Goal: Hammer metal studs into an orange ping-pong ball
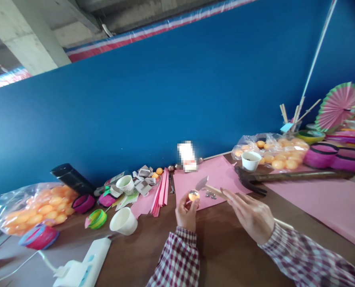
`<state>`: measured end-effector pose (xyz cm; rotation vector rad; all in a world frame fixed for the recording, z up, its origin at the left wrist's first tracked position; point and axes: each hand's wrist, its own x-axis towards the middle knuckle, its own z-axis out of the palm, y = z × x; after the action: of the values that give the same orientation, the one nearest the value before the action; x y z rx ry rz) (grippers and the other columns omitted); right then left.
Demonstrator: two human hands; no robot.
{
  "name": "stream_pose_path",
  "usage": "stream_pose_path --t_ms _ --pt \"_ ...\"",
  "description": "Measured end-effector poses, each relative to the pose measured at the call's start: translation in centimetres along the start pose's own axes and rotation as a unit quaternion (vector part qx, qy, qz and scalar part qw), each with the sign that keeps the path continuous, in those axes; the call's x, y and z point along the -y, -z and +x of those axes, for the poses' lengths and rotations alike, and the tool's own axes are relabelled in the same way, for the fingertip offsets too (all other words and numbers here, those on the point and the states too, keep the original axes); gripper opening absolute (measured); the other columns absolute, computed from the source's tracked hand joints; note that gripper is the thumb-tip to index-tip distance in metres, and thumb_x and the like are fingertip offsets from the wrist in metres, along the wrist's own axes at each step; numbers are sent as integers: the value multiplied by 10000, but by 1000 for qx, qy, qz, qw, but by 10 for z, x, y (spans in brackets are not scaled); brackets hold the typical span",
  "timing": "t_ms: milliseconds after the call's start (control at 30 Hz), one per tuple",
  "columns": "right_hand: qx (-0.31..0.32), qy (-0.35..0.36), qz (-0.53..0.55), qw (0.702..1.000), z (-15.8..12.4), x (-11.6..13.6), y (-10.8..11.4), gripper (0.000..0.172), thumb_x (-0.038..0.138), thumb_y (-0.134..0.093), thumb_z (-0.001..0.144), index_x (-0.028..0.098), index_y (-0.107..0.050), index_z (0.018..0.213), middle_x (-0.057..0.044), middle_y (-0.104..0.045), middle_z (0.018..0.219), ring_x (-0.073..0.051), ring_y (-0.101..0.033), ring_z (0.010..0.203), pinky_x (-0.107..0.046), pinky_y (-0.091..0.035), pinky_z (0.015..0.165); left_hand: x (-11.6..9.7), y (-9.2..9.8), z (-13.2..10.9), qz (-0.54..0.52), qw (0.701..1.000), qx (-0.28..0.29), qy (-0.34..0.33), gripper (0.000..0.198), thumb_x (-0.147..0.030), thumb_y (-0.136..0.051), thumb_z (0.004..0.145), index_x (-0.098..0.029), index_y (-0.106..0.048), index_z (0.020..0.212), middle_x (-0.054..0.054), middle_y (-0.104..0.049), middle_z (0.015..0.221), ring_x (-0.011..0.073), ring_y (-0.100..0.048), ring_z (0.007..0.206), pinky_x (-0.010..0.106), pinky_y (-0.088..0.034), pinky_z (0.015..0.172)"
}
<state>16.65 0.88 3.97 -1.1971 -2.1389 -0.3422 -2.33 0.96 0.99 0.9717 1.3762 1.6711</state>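
My left hand [187, 213] is closed around an orange ping-pong ball [194, 196], held up near the front edge of a pink paper sheet [192, 181]. Silvery bits show at the ball's top; whether they lie inside or on it I cannot tell. To the right, my right hand [250, 215] grips a wooden-handled tool with a flat grey metal head [201, 183]. The head is just above and right of the ball, and the handle's pale end sticks out past the wrist. Small dark metal pieces [210, 195] lie on the paper beneath the handle.
A claw hammer [285, 176] lies at right, near a white cup [251, 162] and bagged orange balls [280, 157]. On the left are another bag of balls [46, 209], a tipped paper cup [124, 221], folded pink strips [161, 195] and a power strip [87, 267].
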Motion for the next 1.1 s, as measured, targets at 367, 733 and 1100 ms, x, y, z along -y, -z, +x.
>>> stream_pose_path --t_ms 367,733,1100 --pt "8 9 8 1000 -1 -1 -3 374 237 -389 849 253 -431 1220 -15 -631 760 -88 -561 646 -185 -414 621 -2 -1 -1 -15 1000 4 -5 364 -329 -635 623 -93 -615 900 46 -628 685 119 -582 597 237 -483 571" --pt "25 21 -7 999 0 -1 -1 388 252 -399 845 279 -410 1232 -7 -610 717 -97 -542 655 -189 -390 593 -1 -1 -2 -11 1000 10 18 382 -388 -636 609 -93 -636 851 70 -643 672 144 -600 598 254 -493 570" --pt "46 -87 -88 991 10 -52 -14 286 266 -397 834 252 -526 1089 -37 -592 791 -150 -513 754 -251 -346 627 0 -2 -2 -66 997 14 43 502 -370 -632 628 -119 -533 1051 92 -627 887 163 -629 685 298 -514 632"
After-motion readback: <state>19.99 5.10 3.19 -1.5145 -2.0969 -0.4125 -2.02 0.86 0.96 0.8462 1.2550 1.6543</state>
